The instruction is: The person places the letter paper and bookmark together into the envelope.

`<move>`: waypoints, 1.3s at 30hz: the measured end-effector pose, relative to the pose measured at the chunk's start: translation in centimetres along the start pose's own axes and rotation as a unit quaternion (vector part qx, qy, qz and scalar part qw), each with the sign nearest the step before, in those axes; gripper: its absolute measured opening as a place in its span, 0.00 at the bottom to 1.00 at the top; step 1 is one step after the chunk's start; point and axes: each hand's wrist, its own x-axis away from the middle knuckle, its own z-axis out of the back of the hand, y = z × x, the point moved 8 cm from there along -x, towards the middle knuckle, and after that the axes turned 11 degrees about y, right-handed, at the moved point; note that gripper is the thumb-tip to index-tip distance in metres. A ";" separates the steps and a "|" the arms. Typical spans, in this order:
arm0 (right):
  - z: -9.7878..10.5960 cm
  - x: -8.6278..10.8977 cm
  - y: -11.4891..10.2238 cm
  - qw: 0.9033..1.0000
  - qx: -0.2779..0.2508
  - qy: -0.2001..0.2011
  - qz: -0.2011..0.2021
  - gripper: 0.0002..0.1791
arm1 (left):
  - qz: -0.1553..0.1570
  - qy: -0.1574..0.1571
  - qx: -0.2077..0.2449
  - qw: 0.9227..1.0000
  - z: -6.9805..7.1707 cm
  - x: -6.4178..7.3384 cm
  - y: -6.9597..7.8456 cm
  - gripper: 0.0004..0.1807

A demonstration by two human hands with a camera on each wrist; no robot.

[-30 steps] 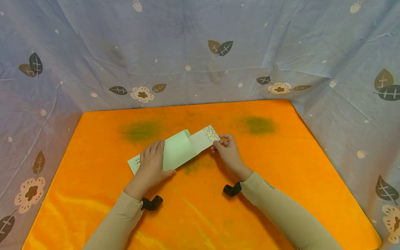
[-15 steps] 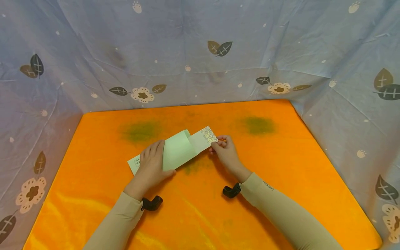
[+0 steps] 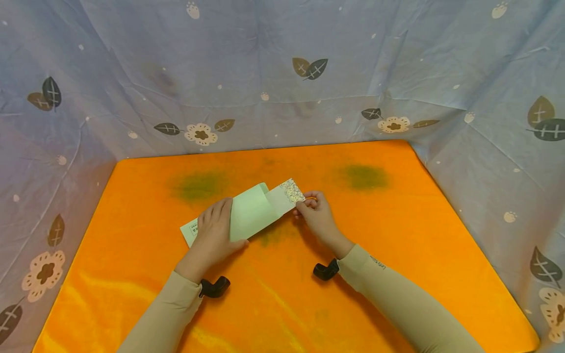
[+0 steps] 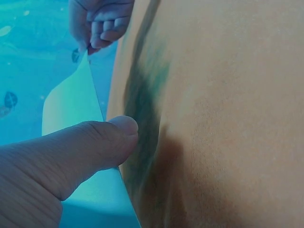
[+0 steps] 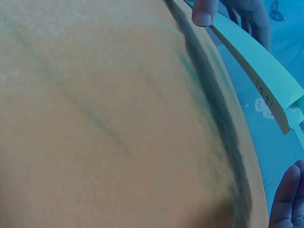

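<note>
My left hand grips a pale green envelope, fingers across its upper face and thumb at the near edge. Its printed lower corner shows left of the hand. From the envelope's right end sticks a pale card with a lacy, speckled pattern on its outer end; the rest of it is hidden inside. My right hand pinches the card's patterned corner between thumb and fingers. In the left wrist view, the thumb lies over the envelope. The right wrist view catches the envelope raised above the cloth.
An orange velvety cloth covers the table, with dark greenish patches at the back. A grey-blue curtain printed with leaves and flowers encloses the back and both sides. Black wrist mounts sit at the cuffs.
The card has slid a little down and left, further into the envelope, and my right hand has moved left with it. The left hand and envelope have stayed in place.
</note>
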 end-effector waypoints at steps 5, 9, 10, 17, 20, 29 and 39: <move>-0.2 0.1 0.0 1.000 0.002 -0.003 0.007 0.18 | 0.000 -0.002 0.002 1.000 0.0 0.0 0.0 0.64; -0.5 0.4 -0.3 1.000 0.002 -0.010 0.004 0.19 | 0.001 -0.001 0.003 1.000 -0.1 -0.1 0.0 0.64; -0.5 0.5 -0.3 1.000 0.005 -0.011 0.004 0.20 | 0.001 -0.001 0.003 1.000 -0.1 0.0 0.0 0.64; -0.7 0.2 0.1 1.000 0.013 -0.003 0.015 0.17 | 0.002 -0.001 0.001 1.000 0.0 0.0 -0.1 0.64; -0.8 0.2 0.1 1.000 0.019 -0.004 0.021 0.14 | 0.003 -0.002 0.001 1.000 0.0 0.1 -0.1 0.64; -0.9 0.4 0.0 0.999 0.030 -0.014 0.034 0.09 | 0.005 -0.005 0.003 1.000 0.0 0.0 -0.2 0.64; -1.1 0.4 0.1 0.999 0.035 -0.025 0.017 0.13 | 0.007 -0.004 0.005 1.000 0.0 0.0 -0.4 0.64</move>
